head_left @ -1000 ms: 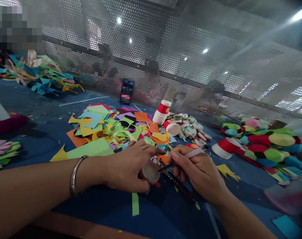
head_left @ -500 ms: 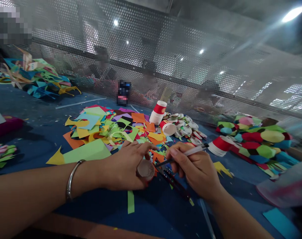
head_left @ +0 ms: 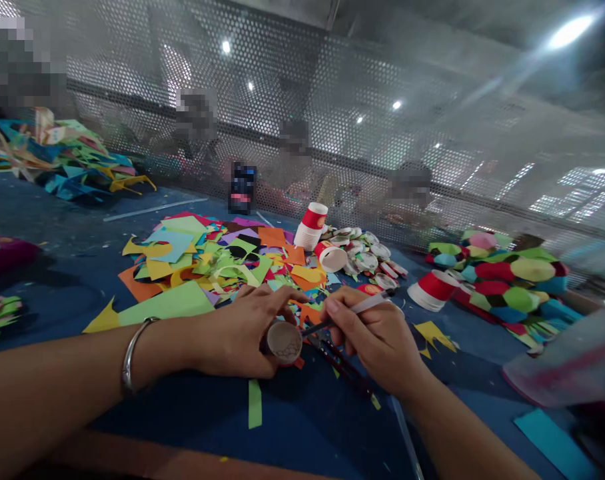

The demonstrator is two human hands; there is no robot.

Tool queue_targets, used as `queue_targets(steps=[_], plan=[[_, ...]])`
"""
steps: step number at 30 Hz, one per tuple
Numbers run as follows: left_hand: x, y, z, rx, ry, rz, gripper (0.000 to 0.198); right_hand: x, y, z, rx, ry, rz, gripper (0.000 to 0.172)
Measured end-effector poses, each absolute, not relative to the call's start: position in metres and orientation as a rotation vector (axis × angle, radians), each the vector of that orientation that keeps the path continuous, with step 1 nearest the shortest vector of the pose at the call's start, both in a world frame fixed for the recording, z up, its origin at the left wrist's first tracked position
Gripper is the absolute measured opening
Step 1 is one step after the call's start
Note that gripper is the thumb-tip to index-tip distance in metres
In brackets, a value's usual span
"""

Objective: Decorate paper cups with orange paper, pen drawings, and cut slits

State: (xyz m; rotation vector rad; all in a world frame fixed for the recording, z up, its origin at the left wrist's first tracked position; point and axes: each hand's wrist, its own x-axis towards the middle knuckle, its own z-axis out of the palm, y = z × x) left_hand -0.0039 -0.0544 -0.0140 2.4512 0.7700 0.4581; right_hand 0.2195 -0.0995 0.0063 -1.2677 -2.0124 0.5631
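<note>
My left hand is closed around a small round piece, which looks like the bottom of a paper cup. Its pale face is turned up towards me, with faint dark lines on the lower part. In my right hand a pen is pinched, its dark tip end at the right edge of the round piece. Whether the tip touches it I cannot tell. Below the pen lies a pair of scissors with dark red handles, partly hidden by my right hand. A green paper strip lies under my left hand.
Coloured paper scraps are heaped beyond my hands. Behind them stand stacked red-and-white paper cups, beside a pile of round cup bottoms. Another cup lies to the right, near colourful paper crafts. A perforated screen rises behind the table.
The view has shifted slightly, so most things sit a little further left. The round piece is tilted differently, and lines on its face show more clearly. Both hands keep their holds.
</note>
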Motion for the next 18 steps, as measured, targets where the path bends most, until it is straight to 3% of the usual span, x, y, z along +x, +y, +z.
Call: queue_targets(steps=[18], plan=[[-0.0039,-0.0544,-0.0103,2.465,0.736,0.400,0.081,0.2107,-0.0977,0.0038,-1.208,-2.158,0.472,0.038]])
